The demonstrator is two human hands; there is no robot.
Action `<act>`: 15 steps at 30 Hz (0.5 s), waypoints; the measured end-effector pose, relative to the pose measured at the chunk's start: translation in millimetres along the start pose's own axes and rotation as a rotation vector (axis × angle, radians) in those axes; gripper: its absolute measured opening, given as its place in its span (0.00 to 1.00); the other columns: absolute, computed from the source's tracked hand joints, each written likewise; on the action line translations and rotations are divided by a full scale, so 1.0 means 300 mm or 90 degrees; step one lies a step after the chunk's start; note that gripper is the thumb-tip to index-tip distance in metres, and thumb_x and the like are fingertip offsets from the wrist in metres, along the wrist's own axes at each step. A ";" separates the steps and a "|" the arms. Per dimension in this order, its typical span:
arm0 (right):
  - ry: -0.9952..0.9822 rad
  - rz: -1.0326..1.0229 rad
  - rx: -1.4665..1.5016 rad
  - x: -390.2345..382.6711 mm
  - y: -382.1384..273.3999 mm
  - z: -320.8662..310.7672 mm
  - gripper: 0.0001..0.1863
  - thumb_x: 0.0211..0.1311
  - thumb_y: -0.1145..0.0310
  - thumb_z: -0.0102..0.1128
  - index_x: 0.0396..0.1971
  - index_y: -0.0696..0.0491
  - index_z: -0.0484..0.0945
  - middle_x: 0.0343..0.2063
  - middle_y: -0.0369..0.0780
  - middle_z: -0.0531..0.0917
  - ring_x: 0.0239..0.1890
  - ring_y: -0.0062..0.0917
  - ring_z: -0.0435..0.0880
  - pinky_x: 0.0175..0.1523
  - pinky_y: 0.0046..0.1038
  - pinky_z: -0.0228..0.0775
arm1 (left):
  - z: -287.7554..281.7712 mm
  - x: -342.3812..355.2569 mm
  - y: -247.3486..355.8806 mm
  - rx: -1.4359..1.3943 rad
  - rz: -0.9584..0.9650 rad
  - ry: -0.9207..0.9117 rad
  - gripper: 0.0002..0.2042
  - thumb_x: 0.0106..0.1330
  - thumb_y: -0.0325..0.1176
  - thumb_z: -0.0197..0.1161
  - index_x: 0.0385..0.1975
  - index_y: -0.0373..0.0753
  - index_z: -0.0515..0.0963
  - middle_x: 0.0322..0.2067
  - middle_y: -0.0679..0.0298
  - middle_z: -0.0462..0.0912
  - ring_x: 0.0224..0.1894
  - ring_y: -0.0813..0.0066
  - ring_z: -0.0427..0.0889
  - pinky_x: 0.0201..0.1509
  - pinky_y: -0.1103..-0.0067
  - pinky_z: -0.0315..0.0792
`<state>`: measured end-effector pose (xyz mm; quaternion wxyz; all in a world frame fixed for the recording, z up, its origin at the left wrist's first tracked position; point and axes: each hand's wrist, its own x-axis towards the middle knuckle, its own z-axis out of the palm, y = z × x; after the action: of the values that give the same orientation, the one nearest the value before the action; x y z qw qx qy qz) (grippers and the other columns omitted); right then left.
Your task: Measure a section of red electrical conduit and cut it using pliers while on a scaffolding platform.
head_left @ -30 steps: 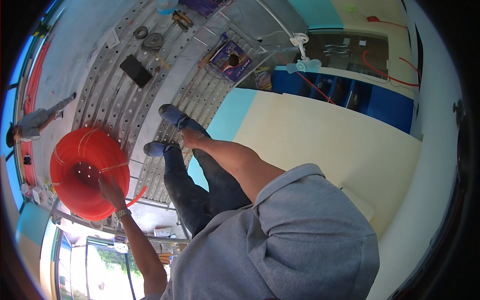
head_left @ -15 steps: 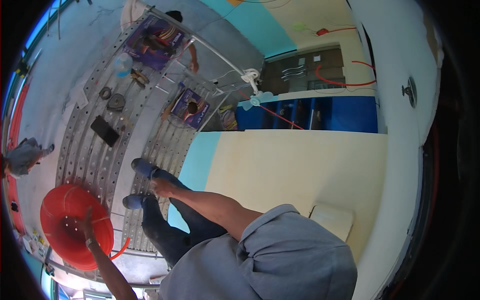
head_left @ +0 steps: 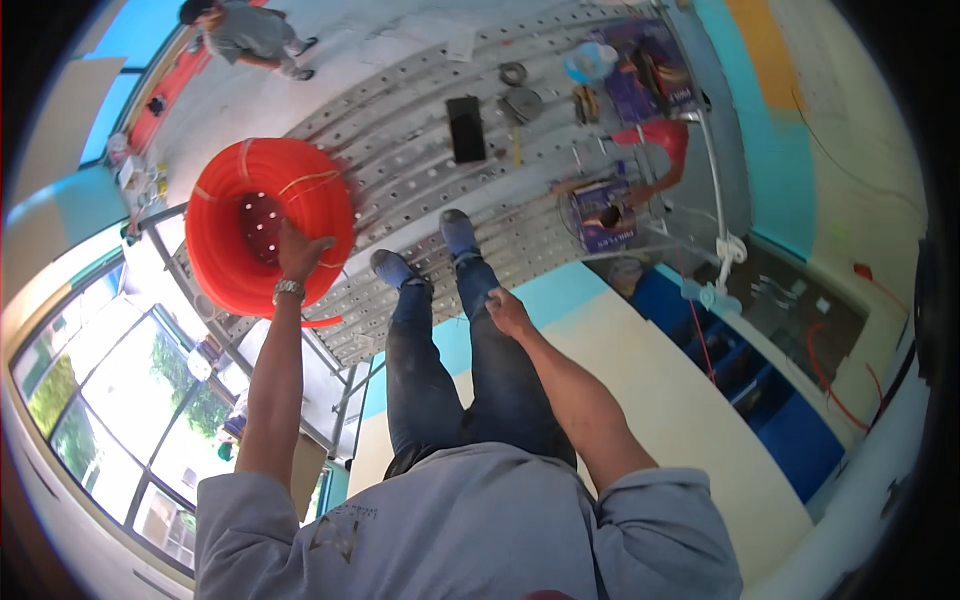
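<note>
A big orange coil of ribbed conduit (head_left: 212, 255) lies on the perforated metal platform (head_left: 400, 170) to my left front. My left hand (head_left: 298, 250), with a metal watch on its wrist, reaches out and grips the coil's near inner rim. My right hand (head_left: 508, 310) rests against my right thigh, fingers curled with nothing in them. My blue shoes (head_left: 458, 232) stand on the planks just right of the coil.
On the platform lie a black flat device (head_left: 465, 128), two tape rolls (head_left: 522, 103), a pale blue dish (head_left: 590, 62) and purple boxes (head_left: 605, 215). A person in a red sleeve (head_left: 662, 145) reaches into one box. Another person (head_left: 245, 30) crouches far below. A knotted white rope (head_left: 733, 248) hangs at right.
My head has turned, so the coil and platform now sit higher and more central in the picture. My left hand stays on the coil; my right hand has settled on my thigh.
</note>
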<state>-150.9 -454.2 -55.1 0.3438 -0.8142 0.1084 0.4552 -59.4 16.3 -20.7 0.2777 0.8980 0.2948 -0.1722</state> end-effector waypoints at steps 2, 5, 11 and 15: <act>0.035 0.002 -0.025 0.054 -0.035 -0.011 0.22 0.66 0.59 0.56 0.53 0.57 0.77 0.51 0.52 0.83 0.57 0.47 0.80 0.61 0.41 0.72 | -0.021 0.014 -0.014 -0.073 0.065 0.014 0.54 0.38 0.50 0.82 0.63 0.26 0.61 0.58 0.37 0.75 0.62 0.40 0.74 0.64 0.59 0.72; 0.013 -0.010 -0.066 0.071 -0.051 -0.010 0.22 0.66 0.59 0.56 0.53 0.57 0.77 0.50 0.52 0.84 0.57 0.46 0.81 0.61 0.40 0.72 | -0.009 -0.009 -0.029 0.035 0.007 0.029 0.54 0.38 0.50 0.82 0.64 0.26 0.61 0.60 0.36 0.73 0.63 0.41 0.74 0.64 0.60 0.72; 0.021 -0.077 -0.052 0.094 -0.105 0.029 0.23 0.64 0.59 0.59 0.54 0.58 0.78 0.42 0.48 0.86 0.47 0.41 0.85 0.54 0.36 0.76 | 0.025 0.028 -0.031 0.066 -0.016 0.015 0.60 0.39 0.54 0.81 0.70 0.29 0.54 0.65 0.37 0.67 0.65 0.41 0.71 0.67 0.57 0.69; 0.006 -0.100 -0.019 0.089 -0.140 0.065 0.21 0.65 0.60 0.57 0.52 0.57 0.78 0.47 0.54 0.84 0.52 0.48 0.82 0.56 0.42 0.74 | 0.020 0.027 -0.012 0.068 -0.047 0.003 0.60 0.40 0.55 0.81 0.70 0.31 0.53 0.66 0.36 0.66 0.66 0.39 0.70 0.67 0.55 0.68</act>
<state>-128.2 -406.7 -64.4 0.3660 -0.8274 0.0390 0.4241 -56.2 18.7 -30.5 0.2219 0.9004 0.3187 -0.1960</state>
